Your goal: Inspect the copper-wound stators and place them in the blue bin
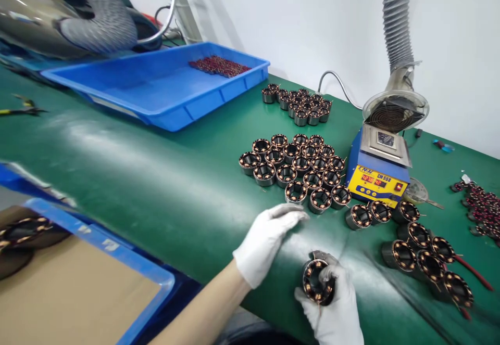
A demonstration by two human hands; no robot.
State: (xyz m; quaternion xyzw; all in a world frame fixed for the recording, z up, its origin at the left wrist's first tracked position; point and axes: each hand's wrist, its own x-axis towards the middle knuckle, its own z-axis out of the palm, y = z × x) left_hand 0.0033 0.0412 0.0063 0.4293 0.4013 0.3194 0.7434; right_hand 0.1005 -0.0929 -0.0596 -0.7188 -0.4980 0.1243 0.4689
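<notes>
My right hand (336,308), in a white glove, is closed around a round motor stator (317,281) with copper windings, held just above the green mat near the front edge. My left hand (269,241), also gloved, lies flat on the mat with fingers stretched toward a cluster of several stators (297,165); its fingertips are close to the nearest ones but I cannot tell if they touch. More stators (422,251) lie in a loose row to the right.
A blue and yellow solder pot (378,170) stands right of the cluster under a fume extractor hose (396,105). A blue tray (156,82) with small red parts sits at the back left; another group of stators (299,103) beside it. A blue bin with cardboard (89,282) is front left.
</notes>
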